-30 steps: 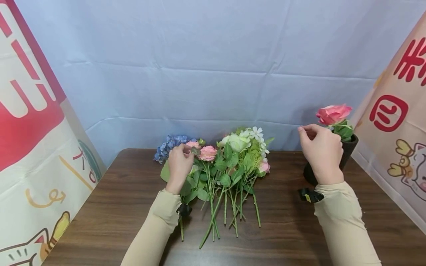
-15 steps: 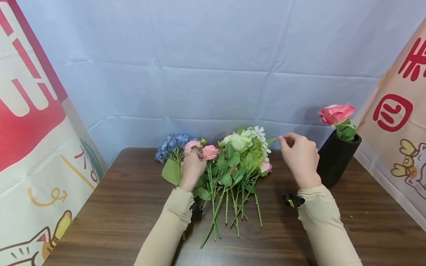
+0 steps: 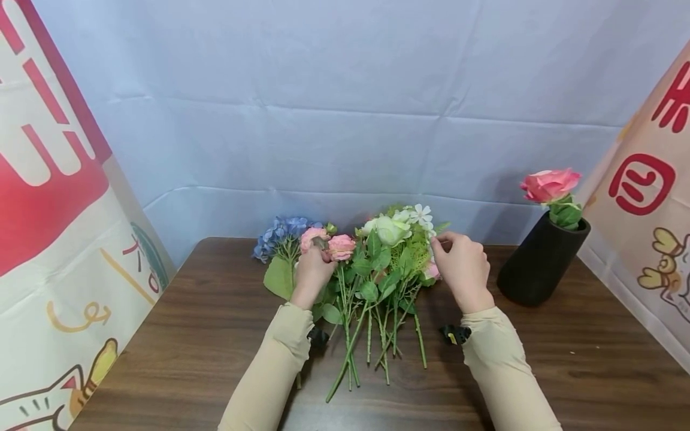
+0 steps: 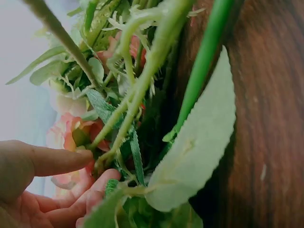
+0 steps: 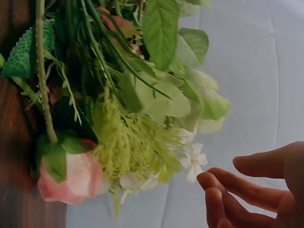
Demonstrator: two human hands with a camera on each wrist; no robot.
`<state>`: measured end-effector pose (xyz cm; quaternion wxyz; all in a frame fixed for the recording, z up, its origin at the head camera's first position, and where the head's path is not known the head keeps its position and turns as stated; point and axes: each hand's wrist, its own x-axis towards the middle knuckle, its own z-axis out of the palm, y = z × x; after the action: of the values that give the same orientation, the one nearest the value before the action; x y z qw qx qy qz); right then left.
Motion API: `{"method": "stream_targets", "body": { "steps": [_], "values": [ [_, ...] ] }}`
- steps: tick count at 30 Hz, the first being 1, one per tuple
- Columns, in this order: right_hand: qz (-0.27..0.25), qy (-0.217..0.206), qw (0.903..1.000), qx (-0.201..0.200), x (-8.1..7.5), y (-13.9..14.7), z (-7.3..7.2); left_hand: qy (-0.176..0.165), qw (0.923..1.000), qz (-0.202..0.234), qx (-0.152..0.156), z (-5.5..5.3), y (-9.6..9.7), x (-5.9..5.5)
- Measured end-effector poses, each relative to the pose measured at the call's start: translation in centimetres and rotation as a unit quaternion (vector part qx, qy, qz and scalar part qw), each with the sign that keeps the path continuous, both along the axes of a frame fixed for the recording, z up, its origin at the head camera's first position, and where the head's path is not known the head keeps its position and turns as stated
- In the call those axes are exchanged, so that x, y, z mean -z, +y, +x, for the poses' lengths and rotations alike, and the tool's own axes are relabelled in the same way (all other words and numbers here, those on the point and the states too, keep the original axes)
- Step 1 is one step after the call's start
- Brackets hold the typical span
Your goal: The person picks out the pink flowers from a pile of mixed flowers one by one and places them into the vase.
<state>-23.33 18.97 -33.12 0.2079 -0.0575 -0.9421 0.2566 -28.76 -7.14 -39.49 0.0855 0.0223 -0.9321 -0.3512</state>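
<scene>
The left hand (image 3: 311,272) pinches a forked stem (image 4: 156,59) near 2 pink blooms (image 3: 341,247), among flowers heaped on the counter (image 3: 178,341). The right hand (image 3: 462,266), thumb and fingers apart, hovers beside a white flower (image 5: 194,162). A black vase (image 3: 541,263) holds 1 rose (image 3: 551,184).

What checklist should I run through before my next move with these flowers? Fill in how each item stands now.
1. Black vase standing on the table: ok.
2. Pink rose in the vase: ok, bloom above the rim.
3. Right hand free: ok, nothing between thumb and fingers, near the white flowers.
4. Left hand gripping a stem firmly: cannot tell; it is at the pink flowers.
5. Stems untangled: not ok, several cross one another.
</scene>
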Motion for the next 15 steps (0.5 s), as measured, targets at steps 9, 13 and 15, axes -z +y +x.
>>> {"method": "stream_targets", "body": {
  "steps": [9, 13, 15],
  "values": [
    [0.002, -0.02, 0.9998, -0.007, 0.96, -0.41, -0.73, -0.042, 0.9991, 0.0, -0.003, -0.19, -0.04, 0.66],
    [0.004, -0.025, 0.9996, -0.01, 1.06, -0.56, -0.77, -0.035, 0.9992, 0.018, -0.001, -0.41, -0.28, 0.8],
    [0.004, -0.026, 0.9996, -0.009, 1.07, -0.59, -0.81, -0.03, 0.9991, 0.029, 0.001, -0.5, -0.44, 0.76]
  ]
}}
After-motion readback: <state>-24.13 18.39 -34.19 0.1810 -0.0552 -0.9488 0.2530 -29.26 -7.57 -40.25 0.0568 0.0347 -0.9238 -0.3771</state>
